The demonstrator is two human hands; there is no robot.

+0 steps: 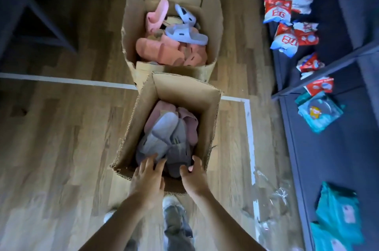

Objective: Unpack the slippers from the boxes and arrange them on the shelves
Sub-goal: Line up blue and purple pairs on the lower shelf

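Two open cardboard boxes stand on the wooden floor. The near box [207, 111] holds grey slippers [162, 133] and pink slippers [189, 123]. The far box [213, 21] holds orange slippers [162, 51], a pink slipper [156, 14] and pale blue slippers [184, 33]. My left hand [148, 177] reaches over the near box's front edge with fingers spread, its fingertips touching a grey slipper. My right hand [193, 174] reaches in beside it, fingers curled at the dark grey slipper [178, 158]; whether it grips is unclear.
A dark shelf unit [332, 148] runs along the right, carrying red-and-white packets [279, 10] and teal packets [320, 113]. Clear plastic wrap [272, 195] lies on the floor beside it. Another dark shelf frame [26, 0] stands at the far left. White tape lines [249, 127] cross the floor.
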